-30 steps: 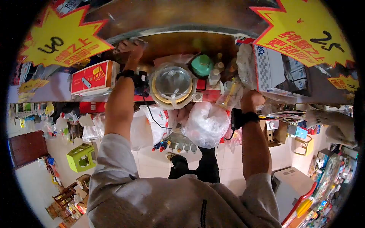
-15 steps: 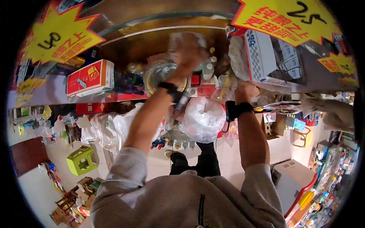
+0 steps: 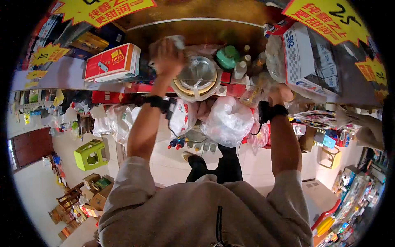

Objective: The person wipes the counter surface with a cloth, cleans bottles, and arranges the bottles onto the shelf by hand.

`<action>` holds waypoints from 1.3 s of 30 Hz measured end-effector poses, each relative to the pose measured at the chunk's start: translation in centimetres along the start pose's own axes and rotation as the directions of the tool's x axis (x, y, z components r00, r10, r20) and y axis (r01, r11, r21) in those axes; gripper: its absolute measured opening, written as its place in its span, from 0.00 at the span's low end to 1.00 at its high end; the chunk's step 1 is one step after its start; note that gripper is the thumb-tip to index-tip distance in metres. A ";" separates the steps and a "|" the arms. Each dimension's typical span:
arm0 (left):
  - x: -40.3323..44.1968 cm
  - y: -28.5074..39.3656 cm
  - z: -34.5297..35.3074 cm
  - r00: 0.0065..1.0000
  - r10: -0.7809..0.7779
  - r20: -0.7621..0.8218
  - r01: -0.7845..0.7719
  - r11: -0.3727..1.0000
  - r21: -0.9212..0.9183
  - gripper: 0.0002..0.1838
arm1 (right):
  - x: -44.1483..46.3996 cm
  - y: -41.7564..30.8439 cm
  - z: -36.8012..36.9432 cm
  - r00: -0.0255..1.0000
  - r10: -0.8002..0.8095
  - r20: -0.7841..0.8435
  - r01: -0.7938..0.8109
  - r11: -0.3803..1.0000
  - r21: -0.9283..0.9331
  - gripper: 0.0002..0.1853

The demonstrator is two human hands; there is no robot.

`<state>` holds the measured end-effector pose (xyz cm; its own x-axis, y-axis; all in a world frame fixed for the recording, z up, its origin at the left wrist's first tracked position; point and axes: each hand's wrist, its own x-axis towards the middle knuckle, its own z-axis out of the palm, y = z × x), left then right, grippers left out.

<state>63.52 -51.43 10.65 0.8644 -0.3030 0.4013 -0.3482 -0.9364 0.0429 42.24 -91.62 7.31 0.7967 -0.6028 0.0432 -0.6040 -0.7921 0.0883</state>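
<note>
My left hand [image 3: 166,59] is over the counter in the head view, its fingers closed on a crumpled whitish cloth [image 3: 177,41]. Just right of it stands a round container with a clear lid [image 3: 202,71]. A green rounded container [image 3: 227,57] and a white bottle [image 3: 240,70] are behind and to the right. At the counter's front edge, my right hand [image 3: 281,94] is curled, close to a clear plastic package [image 3: 253,95]. What its fingers hold, if anything, is hidden.
A red box [image 3: 112,63] lies left on the counter; a white checkered box [image 3: 306,61] stands right. Yellow price signs [image 3: 108,10] hang above. Below the counter edge are plastic bags [image 3: 228,119] and several small bottles [image 3: 177,143]. A green stool [image 3: 90,154] stands on the floor.
My left hand has moved with the cloth from the right side of the round container to its left. My right hand stays by the counter edge. The camera view has shifted.
</note>
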 end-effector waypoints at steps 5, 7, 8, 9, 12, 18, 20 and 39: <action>-2.9 -1.7 -2.6 0.975 -0.152 0.161 0.145 0.988 0.052 0.37 | 0.3 -0.6 0.6 0.995 0.074 0.069 -0.069 0.996 -0.064 0.13; -5.0 0.2 -2.8 0.999 -0.052 -0.010 0.053 0.996 0.074 0.37 | 0.4 -0.5 0.9 0.993 0.094 0.069 -0.089 0.993 -0.081 0.13; -5.7 1.6 -2.8 0.999 -0.044 -0.001 0.044 0.997 0.069 0.37 | 0.3 -0.5 1.0 0.993 0.098 0.069 -0.092 0.992 -0.088 0.13; -6.1 3.7 -3.0 0.999 0.021 -0.027 -0.020 0.999 0.041 0.37 | 0.4 -0.4 1.0 0.992 0.104 0.066 -0.098 0.991 -0.090 0.13; -5.9 11.5 -2.9 0.991 0.113 -0.067 -0.121 0.985 -0.125 0.36 | 0.6 -0.6 1.1 0.994 0.094 0.059 -0.088 0.991 -0.100 0.13; -6.0 24.8 -3.4 0.956 0.271 -0.114 -0.294 0.885 -0.362 0.38 | 0.4 -0.3 0.6 0.995 0.059 0.076 -0.052 0.994 -0.099 0.13; -6.2 24.2 -4.1 0.946 0.302 -0.120 -0.324 0.853 -0.409 0.38 | 0.8 -0.2 0.5 0.994 0.063 0.089 -0.054 0.993 -0.102 0.13; -9.6 -2.9 -5.1 0.981 0.189 0.050 -0.194 0.976 0.099 0.35 | 1.5 -0.2 0.1 0.975 0.131 0.180 -0.113 0.988 -0.106 0.14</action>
<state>54.40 -44.86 11.38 0.7998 -0.4833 0.3559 -0.4714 -0.8729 -0.1261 43.54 -92.40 7.27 0.6941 -0.7088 -0.1254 -0.6850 -0.7040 0.1875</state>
